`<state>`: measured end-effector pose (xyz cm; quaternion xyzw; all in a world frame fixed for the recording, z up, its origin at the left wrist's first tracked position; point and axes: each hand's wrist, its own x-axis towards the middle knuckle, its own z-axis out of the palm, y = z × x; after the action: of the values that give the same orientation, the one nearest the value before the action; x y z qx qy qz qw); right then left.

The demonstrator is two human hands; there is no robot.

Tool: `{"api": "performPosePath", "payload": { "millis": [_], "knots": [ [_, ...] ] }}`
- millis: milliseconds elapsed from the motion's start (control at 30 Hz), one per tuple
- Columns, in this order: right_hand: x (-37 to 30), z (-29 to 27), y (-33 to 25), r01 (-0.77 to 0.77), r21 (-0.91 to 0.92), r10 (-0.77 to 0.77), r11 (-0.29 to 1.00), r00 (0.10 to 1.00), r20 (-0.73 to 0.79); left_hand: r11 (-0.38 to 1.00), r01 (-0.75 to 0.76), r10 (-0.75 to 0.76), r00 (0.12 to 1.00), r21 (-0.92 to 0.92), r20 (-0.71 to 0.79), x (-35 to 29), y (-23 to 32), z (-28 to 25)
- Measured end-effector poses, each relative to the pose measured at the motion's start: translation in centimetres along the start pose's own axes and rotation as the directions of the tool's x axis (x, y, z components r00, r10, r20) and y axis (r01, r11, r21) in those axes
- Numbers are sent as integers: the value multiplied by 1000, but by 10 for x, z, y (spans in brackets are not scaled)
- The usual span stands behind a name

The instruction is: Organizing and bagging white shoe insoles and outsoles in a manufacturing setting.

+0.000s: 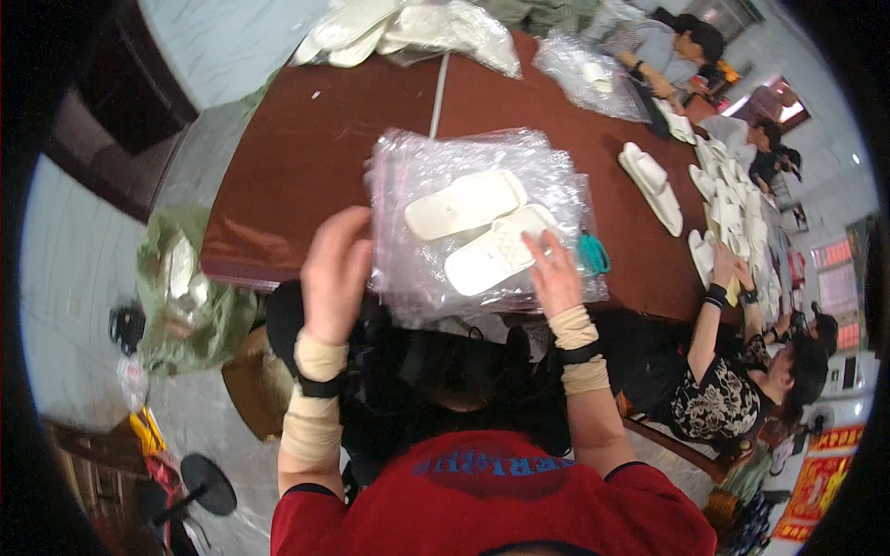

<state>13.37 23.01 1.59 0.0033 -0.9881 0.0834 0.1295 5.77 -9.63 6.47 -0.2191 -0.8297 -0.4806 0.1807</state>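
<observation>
Two white slippers lie side by side on a stack of clear plastic bags (399, 278) at the table's near edge. The far slipper (450, 211) has its toe to the right. The near slipper (477, 267) has a quilted strap. My right hand (558, 283) rests at the right side of that strap, fingers apart and touching it. My left hand (332, 278), slightly blurred, is just left of the bags, fingers stretched out and holding nothing. A teal looped item (593, 253) lies by the bags' right edge.
More bagged slippers (399, 32) lie at the table's far edge. A lone pair of slippers (652, 188) sits to the right, before a long row of slippers (732, 199). A co-worker (732, 389) handles slippers there. A green sack (185, 296) stands on the floor at left.
</observation>
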Motion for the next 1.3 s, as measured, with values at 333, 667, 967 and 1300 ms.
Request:
{"api": "performPosePath", "payload": {
  "millis": [333,667,967,1300],
  "knots": [
    [3,7,1,74,-51,-72,996,996,48,944,-120,59,978,307,201,-7,-88,153],
    [62,-20,7,588,-238,-537,773,806,248,966,-111,90,991,235,99,-4,-90,151],
    [88,-69,-27,560,44,-548,827,786,285,969,-103,96,994,226,43,-12,-101,149],
    [57,-9,-109,-176,827,-134,533,948,287,947,-139,110,987,289,114,-17,-132,157]
  ]
}}
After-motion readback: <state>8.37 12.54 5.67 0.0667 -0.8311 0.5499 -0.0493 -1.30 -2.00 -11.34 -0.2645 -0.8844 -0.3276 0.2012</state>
